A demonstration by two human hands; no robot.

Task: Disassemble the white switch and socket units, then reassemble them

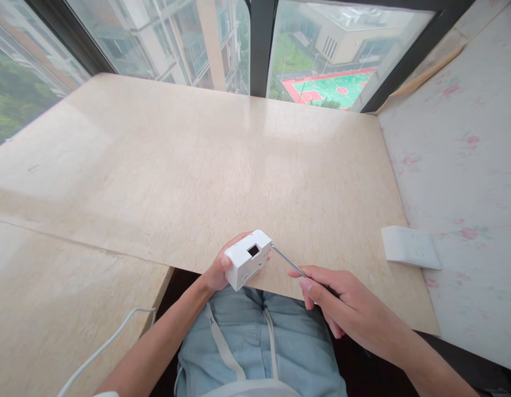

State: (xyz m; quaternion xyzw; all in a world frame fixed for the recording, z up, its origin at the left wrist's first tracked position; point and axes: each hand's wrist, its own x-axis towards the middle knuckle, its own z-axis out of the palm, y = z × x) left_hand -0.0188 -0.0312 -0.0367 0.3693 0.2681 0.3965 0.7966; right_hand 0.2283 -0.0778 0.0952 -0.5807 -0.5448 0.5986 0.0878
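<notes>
Two grips: holding the white plastic box in the curled fingers of the left hand, at the near edge of the marbled ledge; pinching the screwdriver in the right hand, seemingly touching its tip to the box's right end. Best bracing firmly, aiming the shaft squarely.

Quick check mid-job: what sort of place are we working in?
Probably a room in a home, well above ground level: a broad stone-look ledge meets a dark-framed window overlooking a sports court, with floral wallpaper on the right.
</notes>
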